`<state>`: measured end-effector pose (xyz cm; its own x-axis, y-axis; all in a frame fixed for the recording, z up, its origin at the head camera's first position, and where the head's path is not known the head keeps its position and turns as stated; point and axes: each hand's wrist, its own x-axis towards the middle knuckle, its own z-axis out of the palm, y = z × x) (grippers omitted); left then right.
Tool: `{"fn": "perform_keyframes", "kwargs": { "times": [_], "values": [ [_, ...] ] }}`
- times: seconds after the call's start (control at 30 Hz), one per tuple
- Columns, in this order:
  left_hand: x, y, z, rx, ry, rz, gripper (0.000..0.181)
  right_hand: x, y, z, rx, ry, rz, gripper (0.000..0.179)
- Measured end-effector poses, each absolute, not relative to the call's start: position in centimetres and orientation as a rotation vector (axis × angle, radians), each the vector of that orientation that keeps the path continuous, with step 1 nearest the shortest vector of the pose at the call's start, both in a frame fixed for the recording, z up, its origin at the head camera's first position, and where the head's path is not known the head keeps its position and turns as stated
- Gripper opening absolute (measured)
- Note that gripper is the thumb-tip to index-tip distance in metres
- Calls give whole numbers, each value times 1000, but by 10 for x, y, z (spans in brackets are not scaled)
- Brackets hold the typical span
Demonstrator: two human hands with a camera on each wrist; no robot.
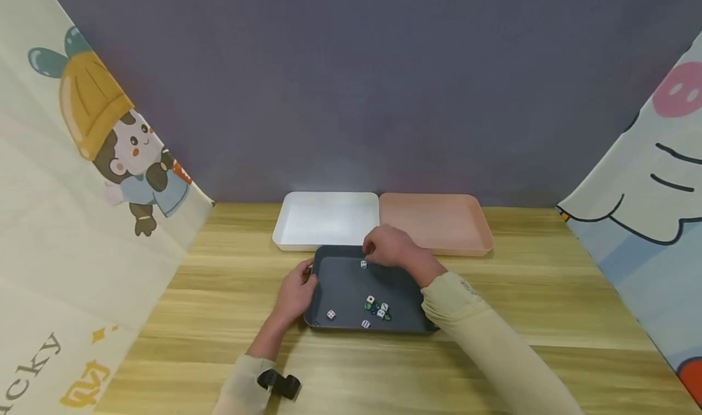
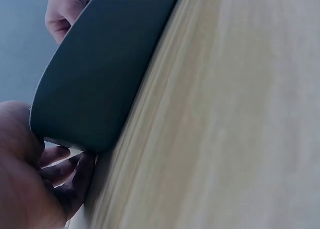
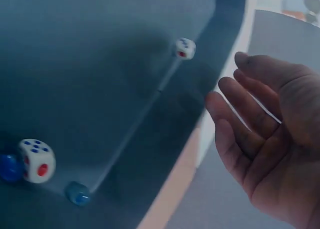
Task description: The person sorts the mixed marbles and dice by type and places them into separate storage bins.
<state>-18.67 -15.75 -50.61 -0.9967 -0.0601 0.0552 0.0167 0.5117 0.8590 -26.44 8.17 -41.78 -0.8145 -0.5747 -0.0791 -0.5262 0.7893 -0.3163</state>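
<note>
A dark grey tray (image 1: 345, 287) lies on the table, holding white dice and small green and blue pieces. My left hand (image 1: 296, 290) grips the tray's left side; in the left wrist view its fingers (image 2: 75, 181) curl against the outer wall. Over the far rim is my right hand (image 1: 390, 245), close to a white die (image 1: 364, 264). The right wrist view shows that right hand (image 3: 275, 124) with loosely bent fingers and nothing between them. A die (image 3: 37, 160), a blue piece (image 3: 10, 169) and a teal piece (image 3: 78, 193) lie in the tray there.
Behind the dark tray stand a white tray (image 1: 329, 217) on the left and a pink tray (image 1: 439, 220) on the right, side by side. A grey panel (image 1: 351, 86) rises behind them. Printed cloths hang at the left (image 1: 55, 220) and right (image 1: 658, 189).
</note>
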Motion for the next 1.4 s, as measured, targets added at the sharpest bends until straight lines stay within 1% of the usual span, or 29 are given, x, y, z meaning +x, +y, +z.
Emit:
{"fn": "perform_keyframes", "kwargs": {
  "times": [0.23, 0.43, 0.6, 0.83, 1.07, 1.17, 1.4],
  "values": [
    [-187, -157, -501, 73, -2684, -1522, 41, -271, 80, -435, -762, 2796, -291, 22],
    [-187, -157, -492, 105, -2745, -1588, 44, -276, 80, -451, -753, 2786, -286, 29],
    [-188, -161, -491, 102, -2751, -1602, 43, -279, 78, -459, -752, 2781, -280, 31],
    [-193, -169, -495, 52, -2708, -1744, 45, -281, 76, -463, -769, 2803, -283, 23],
    [-197, -178, -506, 87, -2536, -2127, 49, -280, 77, -467, -803, 2812, -318, 13],
    [-196, -179, -509, 122, -2516, -2133, 48, -279, 77, -469, -835, 2801, -339, 10],
    [-193, -177, -508, 168, -2552, -2020, 46, -277, 78, -464, -871, 2742, -449, 12]
  ]
}}
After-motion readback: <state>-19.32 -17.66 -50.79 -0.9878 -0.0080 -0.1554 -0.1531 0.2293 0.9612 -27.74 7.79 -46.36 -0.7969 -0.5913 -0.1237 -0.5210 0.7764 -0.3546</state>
